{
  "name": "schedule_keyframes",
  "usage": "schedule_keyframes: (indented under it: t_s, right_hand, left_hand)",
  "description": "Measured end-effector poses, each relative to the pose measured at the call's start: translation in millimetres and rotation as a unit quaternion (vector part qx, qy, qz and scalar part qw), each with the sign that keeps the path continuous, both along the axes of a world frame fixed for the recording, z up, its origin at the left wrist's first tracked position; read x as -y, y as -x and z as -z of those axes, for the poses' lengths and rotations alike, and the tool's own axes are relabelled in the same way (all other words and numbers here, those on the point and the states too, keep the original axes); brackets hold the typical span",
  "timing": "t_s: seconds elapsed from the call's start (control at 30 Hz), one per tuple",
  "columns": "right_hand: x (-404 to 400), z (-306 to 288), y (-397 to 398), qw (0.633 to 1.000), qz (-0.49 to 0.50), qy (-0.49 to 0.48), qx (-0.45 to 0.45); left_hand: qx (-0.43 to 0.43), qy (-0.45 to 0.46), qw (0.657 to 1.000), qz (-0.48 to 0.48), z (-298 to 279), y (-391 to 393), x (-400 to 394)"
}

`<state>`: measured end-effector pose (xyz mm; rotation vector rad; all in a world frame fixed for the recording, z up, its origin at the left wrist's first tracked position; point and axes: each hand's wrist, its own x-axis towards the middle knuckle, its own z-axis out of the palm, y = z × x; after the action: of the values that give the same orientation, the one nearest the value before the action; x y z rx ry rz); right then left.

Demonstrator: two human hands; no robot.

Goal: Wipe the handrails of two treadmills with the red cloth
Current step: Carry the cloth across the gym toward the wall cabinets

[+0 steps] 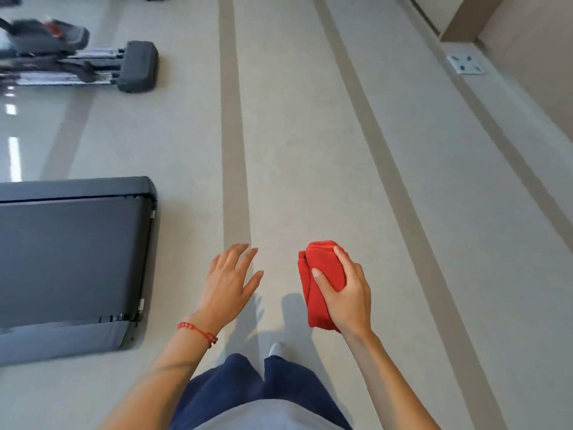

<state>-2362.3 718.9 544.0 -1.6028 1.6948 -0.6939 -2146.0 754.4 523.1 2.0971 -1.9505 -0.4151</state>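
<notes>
The red cloth (321, 280), folded into a thick wad, is held in the air above the floor (310, 135) by the right hand (347, 293). The thumb lies across its near face and the fingers (341, 256) curl over its far side, so the cloth sticks out past the hand at both ends. The left hand (228, 283) hangs beside it, apart from the cloth, fingers spread and relaxed, holding nothing; a red string bracelet (198, 332) circles that wrist. To the left, the rear end of a treadmill (71, 259) rests on the floor. Another exercise machine (93, 65) stands farther off, blurred.
</notes>
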Motion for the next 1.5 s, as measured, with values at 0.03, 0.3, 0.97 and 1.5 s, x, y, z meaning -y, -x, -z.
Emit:
schedule_keyframes:
  t_s: [0.03, 0.3, 0.97, 1.5]
  right_hand:
    - [8, 1, -2, 1.000, -0.015, -0.003, 0.000]
    - [61, 10, -31, 0.995, -0.093, -0.026, 0.018]
    - [321, 13, -183, 0.998, -0.069, 0.004, -0.001]
    - [591, 30, -270, 0.996, -0.085, 0.008, 0.018]
  left_hand:
    - [0.003, -0.001, 1.000, -0.015, -2, 0, 0]
    - [0.009, -0.016, 0.995, -0.099, -5, -23, 17]
    - [-0.007, 0.039, 0.998, -0.054, 3, -181, 291]
    - [-0.002, 0.013, 0.996, -0.083, 19, -261, 547]
